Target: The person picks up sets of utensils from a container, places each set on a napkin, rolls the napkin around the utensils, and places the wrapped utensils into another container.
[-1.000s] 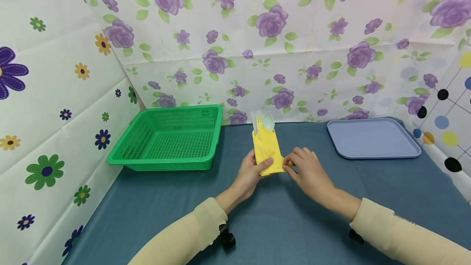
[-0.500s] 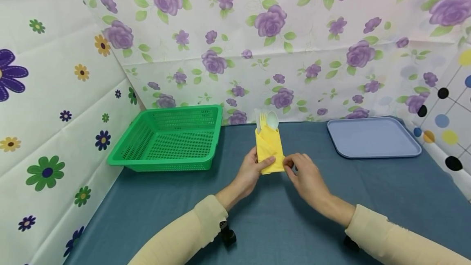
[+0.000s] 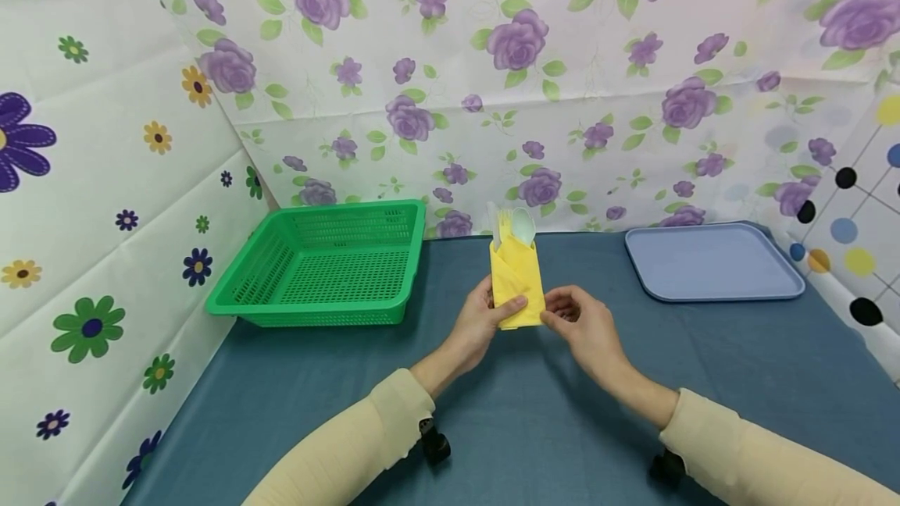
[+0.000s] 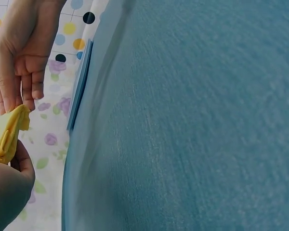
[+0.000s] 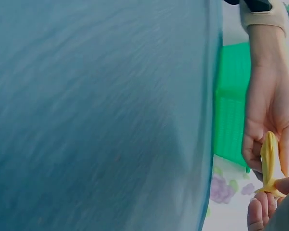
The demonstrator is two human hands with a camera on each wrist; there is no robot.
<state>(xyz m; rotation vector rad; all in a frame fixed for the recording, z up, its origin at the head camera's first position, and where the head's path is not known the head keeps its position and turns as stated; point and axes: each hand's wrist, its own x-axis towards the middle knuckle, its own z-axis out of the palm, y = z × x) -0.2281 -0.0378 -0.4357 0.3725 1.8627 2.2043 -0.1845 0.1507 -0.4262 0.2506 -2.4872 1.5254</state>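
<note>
A yellow napkin [image 3: 517, 281], folded into a flat pocket, is held up over the table by my left hand [image 3: 478, 324], thumb across its front. From its top stick a pale green spoon [image 3: 523, 225], a yellow fork [image 3: 505, 222] and a whitish, see-through piece that looks like a knife [image 3: 494, 223]. My right hand [image 3: 591, 336] pinches the napkin's lower right edge between thumb and fingers. The right wrist view shows the napkin [image 5: 268, 159] edge-on, the left hand [image 5: 269, 103] beyond it. Fingers behind the napkin are partly hidden in the head view.
On the left of the blue-covered table [image 3: 534, 428] stands a green plastic basket [image 3: 302, 308] with perforated walls. A greyish-blue tray [image 3: 713, 264] lies at the back right. Flower-printed sheets [image 3: 457, 45] hang behind and to the left.
Both hands and the napkin have shifted slightly; the napkin and cutlery moved a little right and up and stand more upright. My right hand's fingers have spread somewhat at the napkin's edge.
</note>
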